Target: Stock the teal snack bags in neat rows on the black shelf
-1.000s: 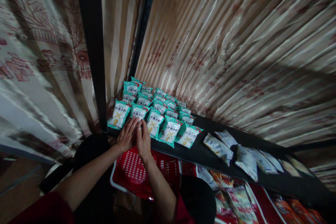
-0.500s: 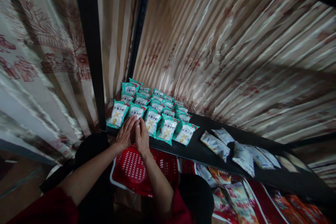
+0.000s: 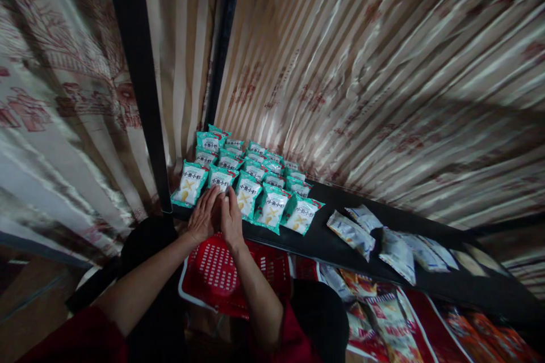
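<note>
Several green and white snack bags stand in rows at the left end of the black shelf. My left hand lies with its fingers stretched out and slanting up against the lower front of the second snack bag in the front row. Close beside it, my right hand also has extended fingers, their tips at the same bag. Between them the two hands cover the bag's lower part, and neither visibly grips it. Below my wrists sits a red plastic basket with a white rim, partly covered by my right forearm.
Silvery white bags lie on the black shelf to the right. Lower down are red and white snack packets and orange packets. A black post rises at the left, and printed curtains hang behind.
My hands stay at the same snack bag with almost no movement. The view has shifted very slightly.
</note>
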### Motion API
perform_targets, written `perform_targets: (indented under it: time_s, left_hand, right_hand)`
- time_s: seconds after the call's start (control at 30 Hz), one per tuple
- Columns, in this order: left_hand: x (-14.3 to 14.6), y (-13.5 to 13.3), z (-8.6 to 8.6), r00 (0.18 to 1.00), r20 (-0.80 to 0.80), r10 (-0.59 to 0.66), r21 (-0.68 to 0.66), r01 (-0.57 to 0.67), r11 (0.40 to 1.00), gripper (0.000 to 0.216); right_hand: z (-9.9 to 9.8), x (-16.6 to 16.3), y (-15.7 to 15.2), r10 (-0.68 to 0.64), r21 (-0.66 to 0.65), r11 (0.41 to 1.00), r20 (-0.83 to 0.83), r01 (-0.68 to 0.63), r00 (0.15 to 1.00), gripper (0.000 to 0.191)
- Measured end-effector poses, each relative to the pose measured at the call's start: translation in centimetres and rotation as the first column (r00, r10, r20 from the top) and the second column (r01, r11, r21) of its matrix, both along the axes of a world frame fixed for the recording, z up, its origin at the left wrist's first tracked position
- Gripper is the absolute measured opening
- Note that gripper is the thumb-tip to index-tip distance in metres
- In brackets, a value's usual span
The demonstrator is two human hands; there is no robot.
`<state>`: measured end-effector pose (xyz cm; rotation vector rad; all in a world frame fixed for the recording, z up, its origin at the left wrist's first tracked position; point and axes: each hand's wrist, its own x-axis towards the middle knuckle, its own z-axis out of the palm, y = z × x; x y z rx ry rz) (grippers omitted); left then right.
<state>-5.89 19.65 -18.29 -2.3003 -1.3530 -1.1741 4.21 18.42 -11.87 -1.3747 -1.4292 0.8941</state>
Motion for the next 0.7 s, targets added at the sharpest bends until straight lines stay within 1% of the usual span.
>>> perform_targets:
  time_s: [0.13, 0.33, 0.5, 0.6, 0.7]
  left_hand:
    - [-0.1, 0.0, 0.0, 1.0, 0.011, 0.003, -0.011, -0.003, 1.0, 0.057]
    - [0.0, 0.0, -0.2, 0.999, 0.007, 0.036, -0.022, -0.035, 0.999, 0.055]
    - [0.1, -0.1, -0.1, 1.0, 0.019, 0.025, -0.052, -0.023, 0.998, 0.052]
    - [0.2, -0.1, 0.0, 1.0, 0.011, 0.024, -0.075, -0.023, 0.997, 0.053]
    - [0.3, 0.0, 0.0, 1.0, 0.001, 0.021, -0.054, -0.021, 0.998, 0.054]
  right_hand:
    - [-0.1, -0.2, -0.1, -0.006, 0.001, 1.0, -0.008, 0.006, 1.0, 0.061]
    - [-0.5, 0.4, -1.0, -0.006, 0.009, 1.0, -0.015, 0.006, 1.0, 0.066]
    - [-0.2, 0.5, -1.2, 0.025, -0.004, 1.0, -0.003, -0.025, 1.0, 0.072]
    - [0.0, 0.5, -1.1, 0.042, 0.002, 0.999, 0.002, -0.042, 0.999, 0.073]
    - [0.0, 0.6, -1.0, 0.054, 0.003, 0.999, -0.006, -0.054, 0.999, 0.072]
